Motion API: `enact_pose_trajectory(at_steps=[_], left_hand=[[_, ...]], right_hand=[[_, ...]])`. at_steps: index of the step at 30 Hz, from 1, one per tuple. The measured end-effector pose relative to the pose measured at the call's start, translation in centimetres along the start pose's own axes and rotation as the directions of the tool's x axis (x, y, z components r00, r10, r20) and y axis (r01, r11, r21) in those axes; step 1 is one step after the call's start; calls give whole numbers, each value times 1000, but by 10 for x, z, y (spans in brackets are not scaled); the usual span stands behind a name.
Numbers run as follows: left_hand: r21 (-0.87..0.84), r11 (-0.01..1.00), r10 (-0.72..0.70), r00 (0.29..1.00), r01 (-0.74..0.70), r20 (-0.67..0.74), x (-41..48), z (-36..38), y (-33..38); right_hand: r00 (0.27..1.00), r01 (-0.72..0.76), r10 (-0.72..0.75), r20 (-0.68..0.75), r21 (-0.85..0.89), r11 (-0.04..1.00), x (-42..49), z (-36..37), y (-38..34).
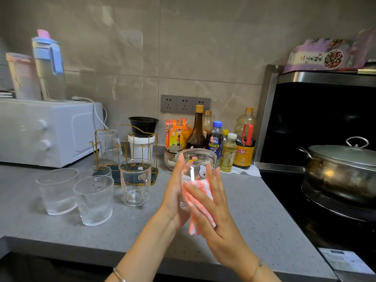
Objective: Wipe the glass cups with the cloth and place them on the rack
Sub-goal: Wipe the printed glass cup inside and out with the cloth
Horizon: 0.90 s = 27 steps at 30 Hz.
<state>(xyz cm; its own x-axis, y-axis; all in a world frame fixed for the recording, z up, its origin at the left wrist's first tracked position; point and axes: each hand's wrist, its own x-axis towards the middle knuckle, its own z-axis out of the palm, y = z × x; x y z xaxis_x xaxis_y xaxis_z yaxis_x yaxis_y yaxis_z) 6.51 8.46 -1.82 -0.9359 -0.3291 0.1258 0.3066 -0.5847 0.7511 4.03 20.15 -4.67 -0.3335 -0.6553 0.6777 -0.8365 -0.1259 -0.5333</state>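
1. So, the glass cup (196, 167) with the cartoon cat print is up in the air over the front middle of the counter, roughly upright with its mouth facing up, not on the rack.
2. Left hand (175, 192) grips it from the left side, thumb running up along the glass.
3. Right hand (211, 206) has its fingers straight and spread, pressing the pink and white cloth (198, 197) flat against the cup's lower front. The cloth's loose end hangs below the palm.
4. Left of the hands, a handled glass mug (135, 182) stands upright, and further left are two ribbed cups (94, 200) (58, 191), with another ribbed one (100, 171) just behind them.
5. Gold wire rack (124, 151) sits behind those on a dark tray, with one ribbed glass (108, 145) upside down on a peg.
6. Countertop (244, 210) is grey speckled stone with a straight front edge.
7. Back left is a white countertop oven (48, 133) with two knobs and a couple of jugs on top. A black bowl (143, 124) sits on a white tub behind the rack.
8. Sauce and oil bottles (215, 139) cluster against the wall, under a grey socket strip (184, 104).
9. Walls are big grey marble-look tiles (203, 47).
10. Right side is a black stove with a lidded steel pot (341, 169).
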Motion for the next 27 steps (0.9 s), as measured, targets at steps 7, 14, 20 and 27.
enact_pose_trajectory(at_steps=[7, 14, 20, 27], left_hand=[[65, 995, -85, 995, 82, 59, -5, -4, -7], [35, 998, -58, 997, 56, 52, -2, -10, -8], [1, 999, -42, 999, 42, -3, -3, -6, -1], [-59, 998, -24, 999, 22, -35, -2, -6, -4]], right_hand=[[988, -31, 34, -152, 27, 999, 33, -21, 10], [990, -46, 55, -129, 68, 997, 34, -13, 8], [999, -35, 39, -35, 109, 993, 12, -2, 1], [1000, -14, 15, -9, 54, 998, 0, 3, 1]])
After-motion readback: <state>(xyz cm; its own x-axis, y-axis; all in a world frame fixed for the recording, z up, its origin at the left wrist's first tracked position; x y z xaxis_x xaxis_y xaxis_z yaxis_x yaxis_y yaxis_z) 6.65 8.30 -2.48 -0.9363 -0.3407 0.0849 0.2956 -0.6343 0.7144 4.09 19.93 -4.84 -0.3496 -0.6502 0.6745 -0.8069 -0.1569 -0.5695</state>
